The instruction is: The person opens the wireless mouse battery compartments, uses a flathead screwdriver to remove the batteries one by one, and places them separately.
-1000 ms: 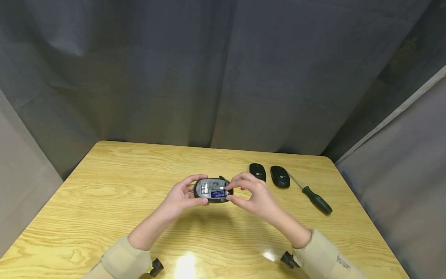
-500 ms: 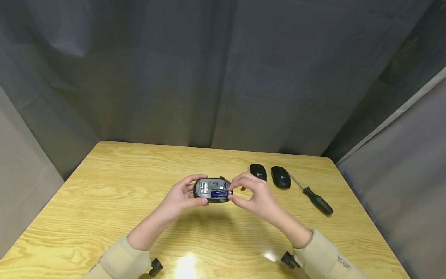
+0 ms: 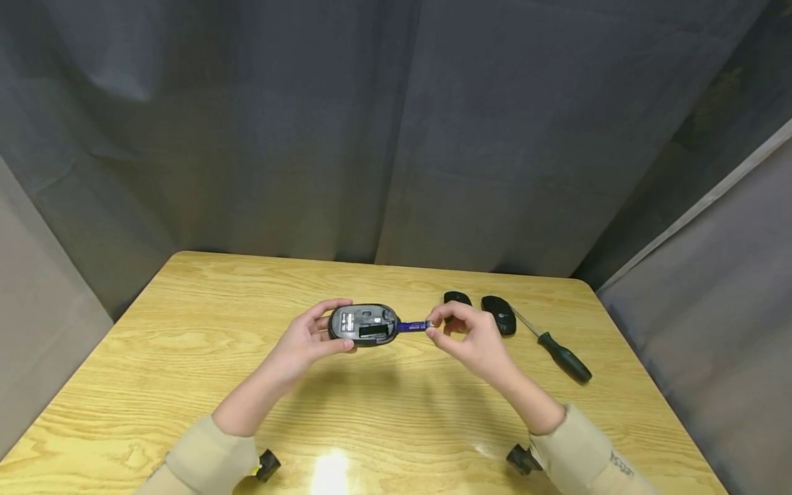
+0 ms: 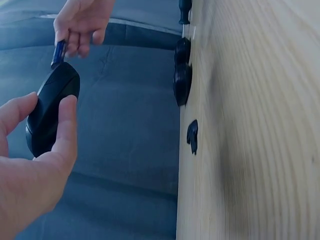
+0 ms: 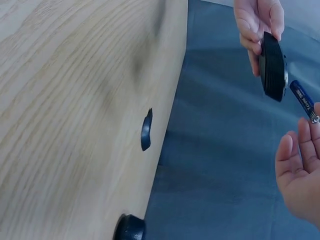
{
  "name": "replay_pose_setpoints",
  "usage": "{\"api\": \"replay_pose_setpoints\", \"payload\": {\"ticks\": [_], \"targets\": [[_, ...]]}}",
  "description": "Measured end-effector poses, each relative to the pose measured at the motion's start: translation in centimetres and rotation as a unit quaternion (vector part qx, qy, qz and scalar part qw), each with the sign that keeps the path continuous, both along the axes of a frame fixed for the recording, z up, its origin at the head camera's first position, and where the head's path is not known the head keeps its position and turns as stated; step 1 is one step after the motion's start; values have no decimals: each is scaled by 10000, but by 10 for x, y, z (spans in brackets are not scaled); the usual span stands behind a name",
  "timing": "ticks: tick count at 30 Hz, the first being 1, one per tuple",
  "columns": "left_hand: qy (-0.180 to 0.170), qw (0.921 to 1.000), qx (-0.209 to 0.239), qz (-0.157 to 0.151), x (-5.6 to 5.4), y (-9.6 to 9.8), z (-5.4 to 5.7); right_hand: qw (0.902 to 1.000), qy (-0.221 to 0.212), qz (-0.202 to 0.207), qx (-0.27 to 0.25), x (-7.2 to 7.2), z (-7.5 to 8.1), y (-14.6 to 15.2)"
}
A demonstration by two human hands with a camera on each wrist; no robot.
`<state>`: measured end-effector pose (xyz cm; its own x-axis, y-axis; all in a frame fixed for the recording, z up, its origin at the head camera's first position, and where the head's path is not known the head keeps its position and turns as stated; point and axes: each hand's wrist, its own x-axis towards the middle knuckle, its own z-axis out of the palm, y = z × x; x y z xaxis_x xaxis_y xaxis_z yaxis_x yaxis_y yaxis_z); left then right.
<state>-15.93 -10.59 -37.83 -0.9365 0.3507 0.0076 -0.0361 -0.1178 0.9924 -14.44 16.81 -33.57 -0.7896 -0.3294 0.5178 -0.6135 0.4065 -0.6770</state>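
My left hand [image 3: 307, 338] grips a black computer mouse [image 3: 359, 316], its grey underside turned up and a dark battery slot [image 3: 373, 331] showing. Pinched at one end by my right hand [image 3: 479, 340], a blue battery [image 3: 411, 326] points toward the mouse's right end. In the right wrist view a narrow gap shows between the battery [image 5: 303, 99] and the mouse [image 5: 272, 67]. Both are held above the table. From the left wrist view, the mouse's black top [image 4: 52, 97] faces the camera, with thumb and fingers on its sides.
Two more black mice [image 3: 498, 315] [image 3: 456, 298] lie at the back right of the wooden table [image 3: 247, 302]. Beside them is a screwdriver [image 3: 563, 356] with a dark green handle. A small curved black piece [image 4: 192, 136] lies on the table in both wrist views.
The battery has come out of the mouse's slot, drawn to the right by my right hand. My left hand has shifted slightly left and away with the mouse.
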Motion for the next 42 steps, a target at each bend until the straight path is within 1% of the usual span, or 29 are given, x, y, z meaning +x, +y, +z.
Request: {"api": "replay_pose_setpoints", "payload": {"ticks": [6,8,11,14,16,20,23,25,26,29,32,33,36,39,42], "targets": [[261,9993,-224,152,-9,-9,-5,9972,-582,-448,-123,-27,-34,19],[272,9989,-322,200,-11,-11,-8,9957,-736,-546,-125,-32,-40,24],[282,9983,-430,262,-16,-15,-12,9918,-1087,-656,-158,-39,-48,30],[184,9979,-525,343,-22,-19,-16,9874,-1395,-710,-233,-45,-55,35],[111,9978,-556,347,-26,-22,-18,9854,-1520,-715,-279,-49,-60,37],[-81,9974,-608,384,-37,-28,-24,9833,-1637,-749,-275,-57,-71,41],[-321,9979,-427,371,-44,-33,-28,9815,-1734,-786,-191,-62,-78,43],[-514,9979,-201,337,-49,-36,-32,9801,-1798,-834,-114,-65,-83,43],[-551,9980,-121,295,-51,-38,-34,9796,-1813,-863,-65,-66,-85,43],[-698,9971,7,302,-57,-40,-40,9780,-1870,-926,30,-69,-89,42],[-701,9970,-84,312,-64,-43,-47,9766,-1897,-1006,73,-71,-94,42],[-735,9966,-132,361,-66,-43,-49,9760,-1908,-1043,95,-72,-95,42],[-705,9960,-359,427,-72,-45,-54,9739,-1931,-1186,152,-74,-99,41],[-694,9948,-567,474,-76,-46,-58,9712,-1998,-1276,222,-78,-103,41],[-714,9938,-718,456,-80,-46,-60,9688,-2108,-1290,197,-82,-108,42]]}}
